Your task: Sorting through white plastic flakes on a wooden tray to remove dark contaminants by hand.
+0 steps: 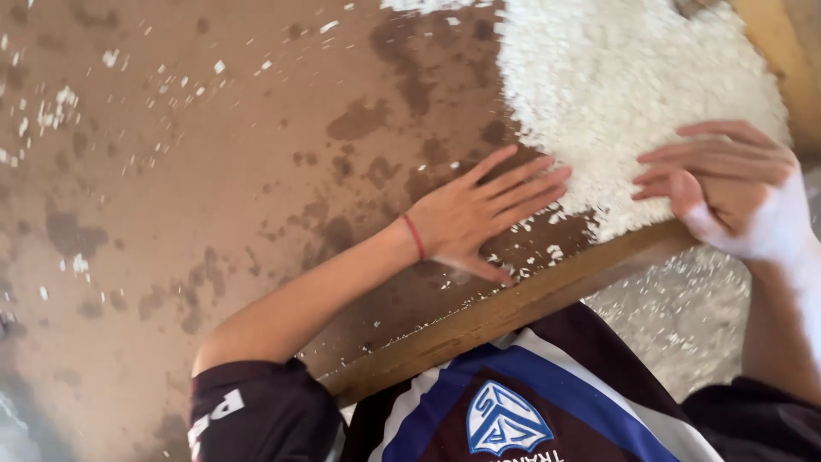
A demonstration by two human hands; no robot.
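A heap of white crumbly flakes (616,94) covers the far right part of a brown, stained wooden table (214,188). My left hand (479,218) lies flat on the table, fingers spread and pointing right, its fingertips touching the near edge of the heap. A thin red band circles its wrist. My right hand (727,192) rests on the heap's right side near the table's front edge, fingers half curled and pointing left, dusted white. Neither hand grips anything that I can see.
Loose white flakes (60,103) lie scattered over the table's left side and along its front edge (513,308). A wooden board (778,51) borders the heap at the far right. Below the table edge is a speckled grey floor (684,316).
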